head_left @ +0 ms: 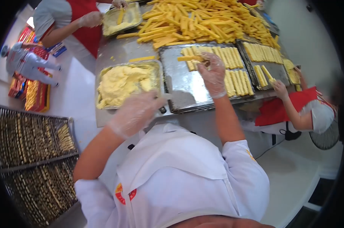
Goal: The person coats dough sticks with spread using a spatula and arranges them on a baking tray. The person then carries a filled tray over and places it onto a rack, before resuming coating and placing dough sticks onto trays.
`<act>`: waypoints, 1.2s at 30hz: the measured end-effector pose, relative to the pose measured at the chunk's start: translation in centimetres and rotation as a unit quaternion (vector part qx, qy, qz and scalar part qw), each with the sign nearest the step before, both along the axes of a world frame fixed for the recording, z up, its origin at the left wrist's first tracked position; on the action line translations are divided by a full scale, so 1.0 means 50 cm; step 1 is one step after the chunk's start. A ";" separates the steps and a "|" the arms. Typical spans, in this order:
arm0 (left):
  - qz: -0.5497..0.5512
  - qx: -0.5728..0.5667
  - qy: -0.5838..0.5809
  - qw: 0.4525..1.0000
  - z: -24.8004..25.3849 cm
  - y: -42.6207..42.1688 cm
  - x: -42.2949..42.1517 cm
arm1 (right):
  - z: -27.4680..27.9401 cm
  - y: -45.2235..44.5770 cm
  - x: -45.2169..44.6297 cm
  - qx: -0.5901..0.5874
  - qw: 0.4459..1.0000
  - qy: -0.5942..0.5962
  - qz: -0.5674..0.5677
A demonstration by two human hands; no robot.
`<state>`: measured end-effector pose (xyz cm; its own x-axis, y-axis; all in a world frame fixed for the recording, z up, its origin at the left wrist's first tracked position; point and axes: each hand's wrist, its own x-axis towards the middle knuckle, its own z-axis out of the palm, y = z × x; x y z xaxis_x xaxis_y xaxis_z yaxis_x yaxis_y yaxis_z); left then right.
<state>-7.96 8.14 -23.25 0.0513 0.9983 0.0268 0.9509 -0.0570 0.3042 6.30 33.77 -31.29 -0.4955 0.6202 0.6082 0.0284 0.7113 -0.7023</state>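
My right hand [211,72], in a clear plastic glove, pinches a yellow baked-looking stick [188,58] above a metal baking tray [183,85]. Rows of cream-coated sticks [232,60] lie on that tray's right part. My gloved left hand [136,112], somewhat blurred, is closed beside the near edge of a rectangular pan [161,76]. A tool with a dark handle end [162,110] shows at its fingers; the tool's exact shape is unclear. Pale yellow cream [122,84] is heaped in the pan. One loose stick [142,59] rests along its far rim.
A big pile of yellow sticks [202,21] covers the far table. Co-workers stand at the far left [90,28] and right [282,108], the right one near another tray of coated sticks [261,52]. Racks of stacked trays [31,140] stand lower left; a person [29,62] stands behind.
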 end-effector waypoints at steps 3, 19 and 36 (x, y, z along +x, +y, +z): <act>-0.028 0.028 -0.035 0.999 -0.131 0.030 -0.006 | -0.015 -0.015 -0.029 -0.228 0.950 0.146 0.155; 0.196 0.246 -0.206 0.927 -0.160 0.035 -0.173 | -0.062 -0.119 -0.096 -0.479 0.843 0.139 0.201; 0.296 0.291 -0.191 0.889 -0.203 -0.041 -0.243 | -0.144 -0.164 -0.177 -0.133 0.979 -0.111 0.104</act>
